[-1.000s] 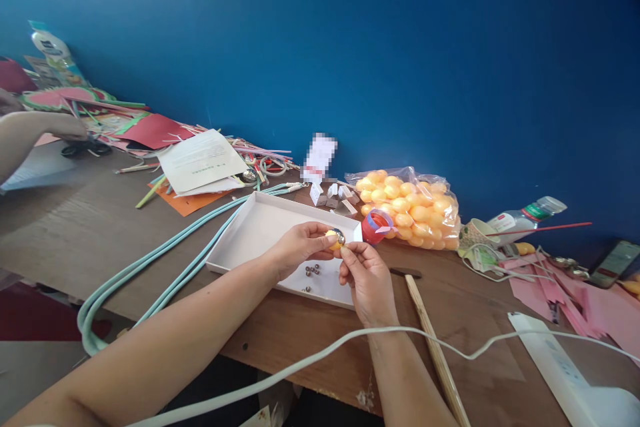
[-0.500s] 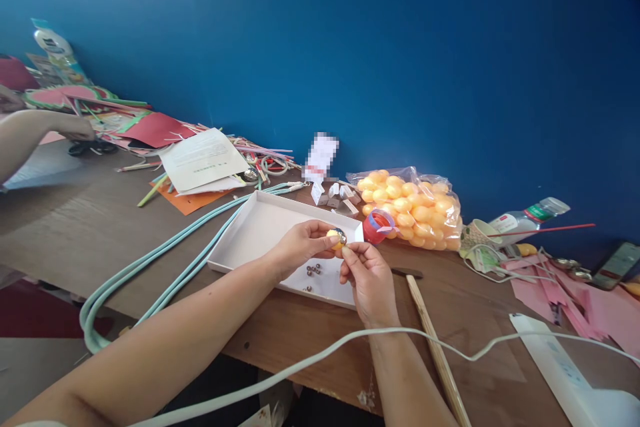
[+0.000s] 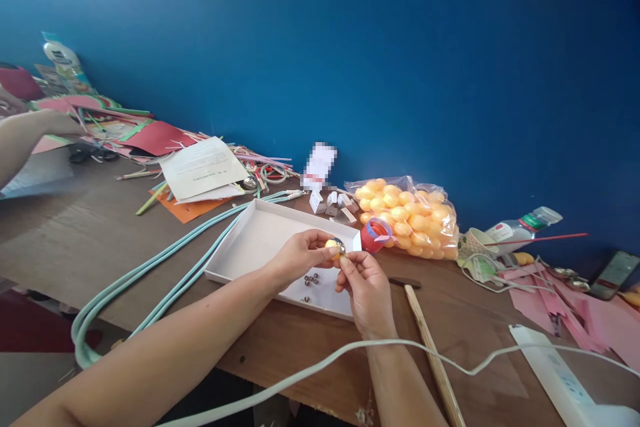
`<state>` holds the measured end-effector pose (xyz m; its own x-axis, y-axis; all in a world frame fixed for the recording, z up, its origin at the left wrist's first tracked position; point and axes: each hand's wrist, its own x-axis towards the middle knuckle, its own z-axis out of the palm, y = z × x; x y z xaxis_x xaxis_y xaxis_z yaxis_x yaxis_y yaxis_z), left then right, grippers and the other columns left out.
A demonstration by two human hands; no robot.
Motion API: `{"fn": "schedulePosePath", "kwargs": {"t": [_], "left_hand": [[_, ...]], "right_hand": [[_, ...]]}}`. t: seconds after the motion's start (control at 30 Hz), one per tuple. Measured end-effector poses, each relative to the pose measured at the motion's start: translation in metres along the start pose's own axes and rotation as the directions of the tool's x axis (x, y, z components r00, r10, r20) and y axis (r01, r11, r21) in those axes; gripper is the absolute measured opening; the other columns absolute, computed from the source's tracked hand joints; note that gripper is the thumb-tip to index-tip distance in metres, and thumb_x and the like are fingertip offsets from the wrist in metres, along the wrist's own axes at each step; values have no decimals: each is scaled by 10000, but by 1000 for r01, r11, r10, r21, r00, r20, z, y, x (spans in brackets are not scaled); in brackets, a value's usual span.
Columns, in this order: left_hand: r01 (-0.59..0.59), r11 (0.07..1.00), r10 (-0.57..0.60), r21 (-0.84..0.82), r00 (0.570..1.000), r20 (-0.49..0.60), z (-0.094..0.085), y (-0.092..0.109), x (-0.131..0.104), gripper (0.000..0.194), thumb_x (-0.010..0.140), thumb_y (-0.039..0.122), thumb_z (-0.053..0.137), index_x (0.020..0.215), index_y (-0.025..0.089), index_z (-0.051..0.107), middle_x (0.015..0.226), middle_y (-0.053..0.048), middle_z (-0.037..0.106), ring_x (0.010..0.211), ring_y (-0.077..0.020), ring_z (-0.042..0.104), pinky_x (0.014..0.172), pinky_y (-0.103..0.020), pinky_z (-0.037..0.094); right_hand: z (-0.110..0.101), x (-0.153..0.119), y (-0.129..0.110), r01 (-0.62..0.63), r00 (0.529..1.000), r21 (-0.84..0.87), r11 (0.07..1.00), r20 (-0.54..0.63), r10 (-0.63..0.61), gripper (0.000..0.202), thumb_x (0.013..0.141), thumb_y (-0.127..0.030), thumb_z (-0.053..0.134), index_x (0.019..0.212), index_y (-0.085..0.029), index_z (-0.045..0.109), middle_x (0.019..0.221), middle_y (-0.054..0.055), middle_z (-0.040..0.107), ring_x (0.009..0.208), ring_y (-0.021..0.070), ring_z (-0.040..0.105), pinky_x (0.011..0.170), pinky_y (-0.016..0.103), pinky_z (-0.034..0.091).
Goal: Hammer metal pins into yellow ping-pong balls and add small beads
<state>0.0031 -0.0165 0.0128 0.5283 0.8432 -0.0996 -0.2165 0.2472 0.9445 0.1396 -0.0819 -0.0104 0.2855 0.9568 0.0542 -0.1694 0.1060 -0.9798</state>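
Note:
A small round ball (image 3: pixel 338 246), part yellow and part mirror-like silver, is pinched between the thumb and fingers of my left hand (image 3: pixel 305 255). Close against its lower right side, the thumb and forefinger of my right hand (image 3: pixel 367 287) are pressed together; whatever lies between them is too small to make out. Both hands hover over a shallow white box lid (image 3: pixel 260 230). Several small shiny metal balls (image 3: pixel 311 279) lie in the lid beneath my fingers. Just beyond its right corner stands a red tub (image 3: pixel 374 235) with a bluish rim.
A clear bag of orange-yellow balls (image 3: pixel 410 217) rests against the blue wall. Mint-green cords (image 3: pixel 165 267) loop at left. A wooden-handled tool (image 3: pixel 433 353), white cable (image 3: pixel 320 363) and power strip (image 3: pixel 547 363) are nearby. Another person's arm (image 3: pixel 35 137) reaches over scissors and paper scraps.
The view has tilted slightly, so the table sits a little lower. My hands keep nearly the same hold on the ball. The other person's arm has shifted a little.

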Motion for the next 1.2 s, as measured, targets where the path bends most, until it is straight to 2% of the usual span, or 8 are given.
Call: {"fn": "schedulePosePath", "kwargs": {"t": [0.17, 0.47, 0.73, 0.93, 1.1, 1.2], "left_hand": [[-12, 1000, 12, -2, 1000, 8, 0, 0, 0, 425, 647, 392, 782, 920, 105, 627, 838, -53, 656, 756, -138, 635, 806, -345, 532], [-50, 999, 50, 2, 999, -8, 2, -1, 0, 425, 611, 381, 802, 902, 121, 634, 902, -51, 643, 774, -150, 632, 776, -347, 547], [-13, 998, 16, -58, 999, 46, 5, 3, -3, 432, 623, 406, 793, 891, 106, 634, 823, -63, 661, 738, -158, 638, 783, -370, 533], [-16, 998, 21, -66, 997, 68, 5, 3, -4, 426, 640, 398, 785, 902, 105, 622, 810, -57, 657, 702, -147, 642, 768, -352, 532], [22, 996, -18, -88, 999, 51, 6, 2, -4, 432, 644, 399, 782, 914, 104, 617, 842, -69, 665, 724, -153, 660, 784, -344, 537], [29, 992, -24, -119, 999, 42, 7, 1, -3, 464, 609, 420, 799, 903, 112, 615, 865, -75, 663, 744, -169, 667, 783, -353, 539]], "right_hand": [[-1, 0, 2, -1, 1000, -2, 1000, 14, 1, 214, 791, -357, 690, 833, -187, 567, 582, -44, 614, 478, 76, 527, 486, 193, 453], [2, 2, 0, -24, 1000, 34, 999, 21, 23, 244, 780, -366, 698, 821, -198, 526, 509, -59, 581, 454, 84, 505, 457, 185, 428], [1, 0, -8, -22, 1000, -41, 999, -5, 22, 325, 747, -434, 708, 803, -200, 490, 598, -31, 637, 341, 57, 445, 319, 163, 329], [1, -1, -7, 0, 1000, -56, 998, 20, 1, 300, 775, -416, 690, 817, -206, 480, 618, -47, 611, 378, 52, 464, 358, 161, 354], [0, -5, -7, 7, 1000, -88, 996, 10, -6, 260, 815, -411, 654, 826, -214, 485, 490, -81, 510, 398, 63, 435, 399, 164, 356], [-2, -6, -6, -12, 1000, -87, 996, 25, 14, 246, 821, -420, 642, 850, -219, 503, 499, -69, 516, 426, 80, 448, 415, 180, 372]]}}
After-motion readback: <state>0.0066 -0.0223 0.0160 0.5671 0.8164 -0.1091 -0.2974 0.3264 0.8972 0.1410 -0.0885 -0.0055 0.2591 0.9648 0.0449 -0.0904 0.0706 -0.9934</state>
